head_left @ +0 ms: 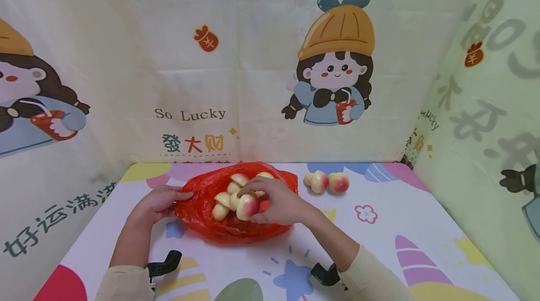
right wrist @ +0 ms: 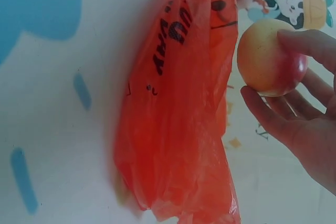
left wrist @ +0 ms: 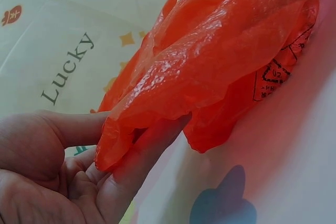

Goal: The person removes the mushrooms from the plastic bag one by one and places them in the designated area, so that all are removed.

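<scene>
A red plastic bag (head_left: pixel 202 230) lies spread open on the table, its mouth facing up. At its left edge my left hand (head_left: pixel 158 202) pinches the plastic between thumb and fingers. Over the bag's mouth, my right hand (head_left: pixel 282 202) grips a peach (right wrist: pixel 270 59), pale yellow with a red blush, between thumb and fingertips. Several pale mushrooms (head_left: pixel 220 212) with domed caps sit inside the bag, left of and behind the peach. My right fingers partly cover the bag's contents.
Right of the bag, two more peaches (head_left: pixel 339 183) stand side by side on the patterned tabletop (head_left: pixel 354 254), with a small pale rounded piece (head_left: pixel 309 179) at their left. A printed cloth (head_left: pixel 261 80) hangs upright behind the table, and others flank both sides.
</scene>
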Demonstrator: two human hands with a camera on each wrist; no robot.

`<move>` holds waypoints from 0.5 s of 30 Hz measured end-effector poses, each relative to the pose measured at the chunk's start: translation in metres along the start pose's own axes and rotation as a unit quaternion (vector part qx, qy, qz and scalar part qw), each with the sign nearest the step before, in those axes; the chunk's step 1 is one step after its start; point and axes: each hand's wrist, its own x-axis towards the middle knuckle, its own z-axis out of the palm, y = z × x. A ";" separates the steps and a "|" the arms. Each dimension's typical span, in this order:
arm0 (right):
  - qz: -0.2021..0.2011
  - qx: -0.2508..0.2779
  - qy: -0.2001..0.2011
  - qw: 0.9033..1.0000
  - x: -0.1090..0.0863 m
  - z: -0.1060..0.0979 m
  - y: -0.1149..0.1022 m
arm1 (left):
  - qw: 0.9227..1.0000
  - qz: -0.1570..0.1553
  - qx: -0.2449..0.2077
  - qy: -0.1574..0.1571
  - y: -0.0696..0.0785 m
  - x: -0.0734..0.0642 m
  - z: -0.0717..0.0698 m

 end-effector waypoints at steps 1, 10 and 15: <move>0.000 0.007 0.002 1.000 -0.001 -0.001 0.000 | 1.000 0.000 0.000 0.001 0.000 0.000 0.000; -0.014 -0.010 0.035 0.999 -0.009 -0.013 0.003 | 1.000 0.005 0.002 -0.005 0.000 -0.001 0.000; -0.014 -0.022 0.052 0.998 -0.013 -0.019 0.007 | 1.000 0.008 -0.004 -0.010 0.000 -0.001 -0.001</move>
